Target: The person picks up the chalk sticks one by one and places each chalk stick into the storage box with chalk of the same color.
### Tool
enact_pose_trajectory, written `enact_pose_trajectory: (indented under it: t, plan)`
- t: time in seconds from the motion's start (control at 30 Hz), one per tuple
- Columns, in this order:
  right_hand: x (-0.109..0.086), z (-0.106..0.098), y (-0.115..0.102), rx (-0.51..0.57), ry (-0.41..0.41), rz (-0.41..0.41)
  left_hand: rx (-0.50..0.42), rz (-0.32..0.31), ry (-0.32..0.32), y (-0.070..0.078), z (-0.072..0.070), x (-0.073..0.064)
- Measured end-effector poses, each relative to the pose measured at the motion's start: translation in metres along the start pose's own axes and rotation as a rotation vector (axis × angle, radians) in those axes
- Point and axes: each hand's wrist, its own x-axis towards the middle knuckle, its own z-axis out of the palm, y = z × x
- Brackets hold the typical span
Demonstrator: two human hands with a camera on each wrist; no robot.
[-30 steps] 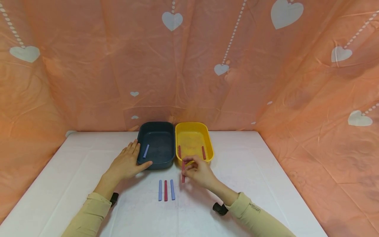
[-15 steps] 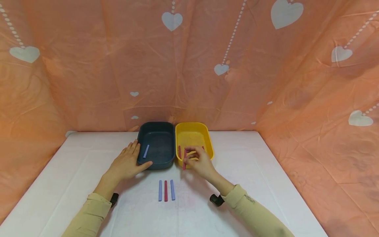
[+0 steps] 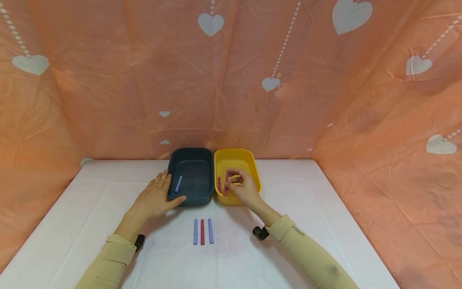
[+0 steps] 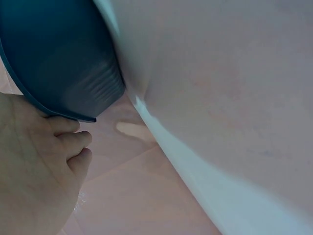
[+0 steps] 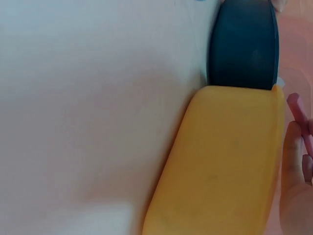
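Note:
Over the front part of a yellow tray point(image 3: 234, 200), my right hand point(image 3: 246, 189) pinches a red chalk stick point(image 3: 226, 184) between thumb and fingers. That stick point(image 5: 296, 106) shows beyond the tray's rim in the right wrist view. Another red stick point(image 3: 219, 184) lies inside the tray near its left wall. My left hand point(image 3: 153, 198) rests its extended fingers against the left side of a dark blue tray point(image 3: 196, 176), thumb at the front rim. One blue chalk stick point(image 3: 178, 184) lies in this tray. The left wrist view shows fingertips point(image 4: 78, 142) at the rim.
In front of the trays, a red stick point(image 3: 202, 231) lies on the white tablecloth point(image 3: 173, 265) between two blue sticks, the left one point(image 3: 195, 231) and the right one point(image 3: 211, 230). The trays stand side by side against the orange backdrop point(image 3: 234, 100).
My right hand has carried the red chalk stick forward from the tray's front edge to over the yellow tray, hiding the red stick on the tray's right. My left hand has stayed put.

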Motion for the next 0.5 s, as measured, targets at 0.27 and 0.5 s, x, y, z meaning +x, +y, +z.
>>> enact_pose_trajectory:
  t: [0.27, 0.5]
  plan:
    - [0.014, -0.002, 0.005, -0.073, -0.013, 0.015, 0.003, 0.004, 0.007, 0.0, 0.001, 0.0]
    - [0.029, -0.003, 0.013, -0.153, -0.085, 0.102, 0.006, 0.005, 0.008, -0.001, 0.002, 0.001]
